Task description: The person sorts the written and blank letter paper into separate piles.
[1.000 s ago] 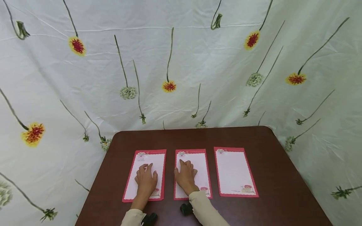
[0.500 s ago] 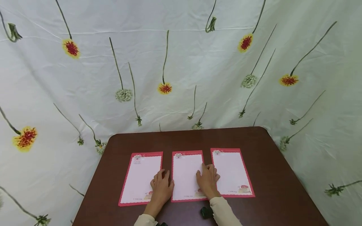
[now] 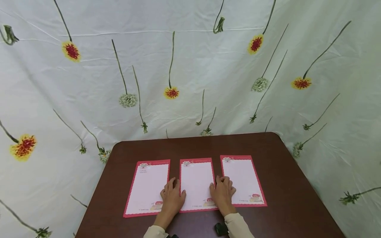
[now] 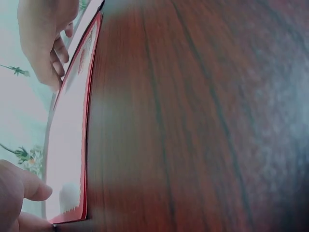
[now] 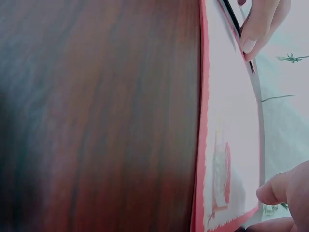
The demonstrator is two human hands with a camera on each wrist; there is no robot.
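Observation:
Three sheets of pink-bordered stationery lie in a row: a left sheet [image 3: 148, 188], a middle sheet [image 3: 196, 185] and a right sheet [image 3: 241, 178]. My left hand [image 3: 172, 197] rests over the gap between left and middle sheets, its fingers loosely bent and its thumb by the middle sheet's left edge. Between the middle and right sheets rests my right hand [image 3: 222, 194], thumb at the middle sheet's right edge, fingers over the right sheet's left border. In the left wrist view, the left thumb [image 4: 36, 187] is near the paper's corner. Neither hand visibly grips anything.
The dark brown tabletop [image 3: 285, 185] extends around the sheets. A pale flower-printed cloth [image 3: 190, 66] hangs behind the table. A black wrist device [image 3: 221, 228] sits at the right cuff.
Both hands have moved right, from lying on the left and middle sheets to the gaps flanking the middle sheet. The head view has shifted slightly; the sheets keep their row.

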